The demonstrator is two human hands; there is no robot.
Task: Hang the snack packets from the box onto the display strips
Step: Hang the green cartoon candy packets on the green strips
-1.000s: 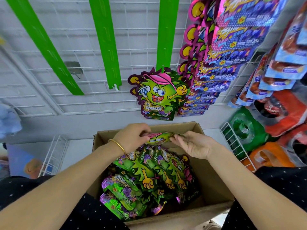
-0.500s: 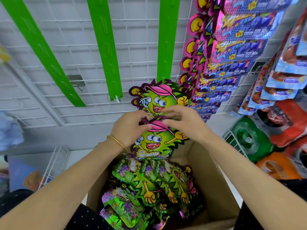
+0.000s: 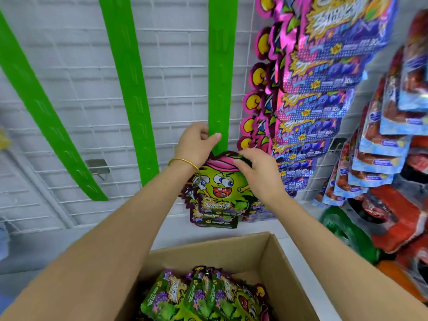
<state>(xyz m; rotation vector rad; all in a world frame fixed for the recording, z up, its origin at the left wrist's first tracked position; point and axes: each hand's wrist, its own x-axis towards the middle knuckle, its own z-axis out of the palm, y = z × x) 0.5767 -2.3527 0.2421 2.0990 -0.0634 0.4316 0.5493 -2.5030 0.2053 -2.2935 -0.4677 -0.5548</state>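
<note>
Packet [image 3: 217, 181], green with a cartoon face, sits at mid-frame over the lower end of the right-hand green strip [image 3: 221, 77], its pink top edge pinched by the right grip [image 3: 257, 167]; a second packet [image 3: 214, 220] shows just below and behind it. The left grip [image 3: 196, 144], a bangle [image 3: 183, 161] at its wrist, pinches the strip between thumb and curled fingers just above the packet. More green packets [image 3: 203, 295] lie in the open box [image 3: 284, 262] at bottom centre, two bare strips [image 3: 129, 89] slant across the wire grid [image 3: 69, 66] at left, and purple packets [image 3: 324, 100] hang in a column at upper right.
</note>
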